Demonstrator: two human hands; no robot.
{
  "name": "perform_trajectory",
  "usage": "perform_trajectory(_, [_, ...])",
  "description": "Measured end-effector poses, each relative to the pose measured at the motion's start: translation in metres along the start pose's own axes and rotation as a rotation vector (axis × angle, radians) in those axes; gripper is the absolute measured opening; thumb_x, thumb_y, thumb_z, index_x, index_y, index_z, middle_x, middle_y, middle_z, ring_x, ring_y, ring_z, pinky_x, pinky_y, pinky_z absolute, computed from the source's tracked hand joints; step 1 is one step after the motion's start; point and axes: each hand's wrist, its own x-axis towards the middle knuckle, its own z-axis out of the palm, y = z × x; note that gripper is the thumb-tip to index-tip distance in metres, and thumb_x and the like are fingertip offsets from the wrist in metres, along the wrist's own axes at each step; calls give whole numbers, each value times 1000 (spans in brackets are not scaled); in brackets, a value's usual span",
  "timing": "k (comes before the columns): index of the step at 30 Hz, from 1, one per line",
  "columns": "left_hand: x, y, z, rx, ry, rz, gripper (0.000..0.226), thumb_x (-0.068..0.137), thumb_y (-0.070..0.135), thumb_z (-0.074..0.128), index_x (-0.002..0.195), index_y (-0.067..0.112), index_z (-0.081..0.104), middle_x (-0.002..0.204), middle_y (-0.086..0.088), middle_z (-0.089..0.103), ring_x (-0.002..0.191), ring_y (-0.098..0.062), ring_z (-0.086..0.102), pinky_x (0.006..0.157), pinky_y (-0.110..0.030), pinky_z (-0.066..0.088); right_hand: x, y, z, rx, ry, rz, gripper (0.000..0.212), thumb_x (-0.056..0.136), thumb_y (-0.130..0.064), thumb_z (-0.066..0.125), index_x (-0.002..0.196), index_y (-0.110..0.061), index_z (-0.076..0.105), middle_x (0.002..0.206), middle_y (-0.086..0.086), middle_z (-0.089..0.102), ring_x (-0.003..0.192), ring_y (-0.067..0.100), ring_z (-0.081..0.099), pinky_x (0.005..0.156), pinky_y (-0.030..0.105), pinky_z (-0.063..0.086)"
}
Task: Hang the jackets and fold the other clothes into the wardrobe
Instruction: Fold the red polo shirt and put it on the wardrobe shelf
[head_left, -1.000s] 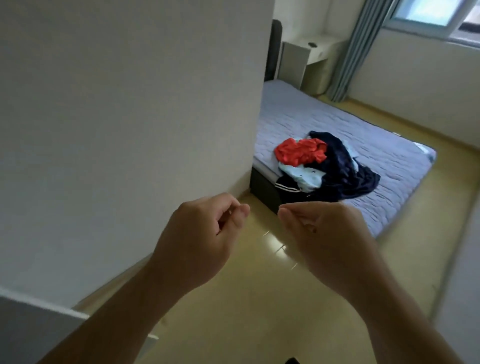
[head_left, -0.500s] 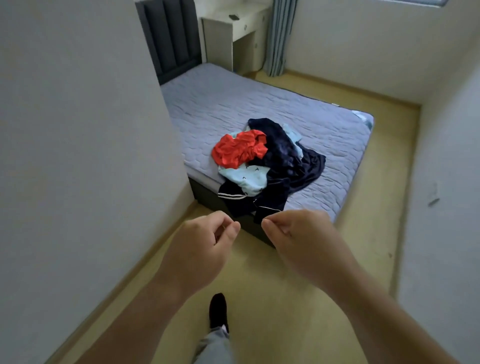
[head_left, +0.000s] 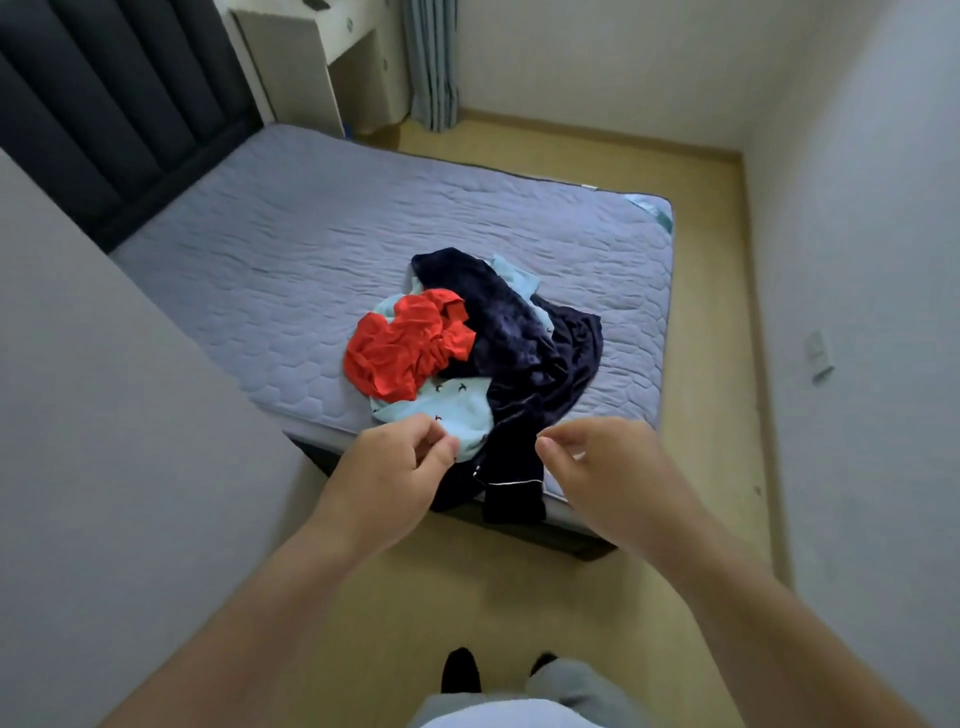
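Mattress (head_left: 291, 270) carries the heap at its near edge. Navy garment (head_left: 524, 353) runs far-to-near, its cuffed end hanging over the edge toward you. Light blue garment (head_left: 462, 410) underneath, red garment (head_left: 405, 348) on top. Your left hand (head_left: 387, 483) and right hand (head_left: 618, 478) hover in front, fingers curled, holding nothing.

Grey quilted mattress (head_left: 322, 249) on a dark bed base (head_left: 566, 540), with a dark padded headboard (head_left: 104, 104) at the far left end. White desk (head_left: 311, 67) sits just beside the headboard, and a grey-blue curtain (head_left: 431, 62) hangs next to it. Yellowish floor (head_left: 571, 156). White wall plate (head_left: 820, 356) on the right wall, tilted.
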Motion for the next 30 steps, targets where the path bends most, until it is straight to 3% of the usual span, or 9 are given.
perform_trajectory(4, [72,-21,18,25,-56,-55,15,95,37,60,82,29,64,72,12,66,71,-3,60,65,-29,48,70,19,17,-7,-72,35,26,99,-34,52,97,-20,74,89,-8,74,83,11,66,76,33,53])
perform_trajectory(9, [138,-47,38,142,-153,-152,11,95,31,61,89,24,67,85,10,67,81,-12,61,76,-34,50,158,45,48,51,-202,90,27,102,-21,43,102,-8,66,100,8,71,97,29,63,82,47,53])
perform_trajectory(12, [172,-73,37,242,-234,-189,11,94,31,59,91,24,66,91,7,65,87,-15,61,79,-34,50,201,46,72,29,-319,88,28,98,-11,42,116,-7,63,114,11,69,109,32,62,89,48,53])
perform_trajectory(15, [206,-102,33,353,-290,-210,11,95,31,56,95,26,65,97,4,62,92,-19,61,79,-34,48,232,46,92,2,-445,52,43,101,-11,42,143,-17,50,135,6,61,126,27,55,98,40,48])
perform_trajectory(18, [242,-137,34,358,-338,-222,14,96,30,56,100,23,67,102,2,61,97,-20,61,83,-35,48,260,47,114,-20,-514,91,41,100,-11,42,140,-17,48,133,5,60,120,29,56,94,41,49])
perform_trajectory(23, [309,-222,58,433,-578,-202,27,98,31,51,114,18,67,116,-4,58,111,-24,57,93,-37,48,310,43,161,-14,-543,259,27,100,-7,40,124,-8,50,123,9,58,112,33,58,91,48,49])
perform_trajectory(30, [387,-344,120,535,-890,-206,36,99,29,47,125,9,61,131,-9,50,126,-30,46,102,-44,44,374,36,258,129,-456,414,39,105,-16,36,144,-14,42,148,4,46,133,27,47,105,44,43])
